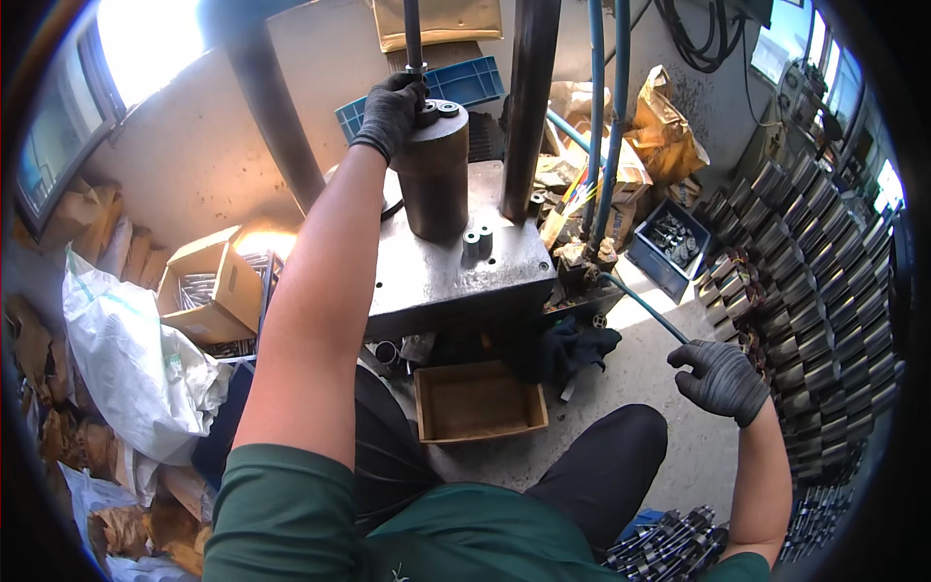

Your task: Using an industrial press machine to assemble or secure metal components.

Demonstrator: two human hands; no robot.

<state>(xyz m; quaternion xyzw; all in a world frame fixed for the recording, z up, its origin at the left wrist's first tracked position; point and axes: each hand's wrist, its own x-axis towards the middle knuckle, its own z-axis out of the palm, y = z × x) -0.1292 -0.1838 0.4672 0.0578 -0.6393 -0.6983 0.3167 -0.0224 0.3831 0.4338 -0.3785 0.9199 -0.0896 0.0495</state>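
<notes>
My left hand (390,114), in a dark grey glove, reaches up to the top of a thick metal cylinder (433,189). Its fingers curl round the lower end of an upright metal rod (413,34), just below a shiny collar; the fingertips are partly hidden. Small ring-shaped metal bushings (448,110) sit on the cylinder beside that hand. The cylinder stands on a steel press table (436,276), where two more bushings (478,241) stand upright. Out to the right, my gloved right hand (722,380) is closed at the end of a slanting blue-green lever (645,308).
Dark press columns (531,107) rise behind the table. An open wooden box (482,436) lies below it. Left are a cardboard box of metal parts (199,291) and a white sack (136,359). Stacked metal tubes (815,291) and a blue bin (669,247) stand right.
</notes>
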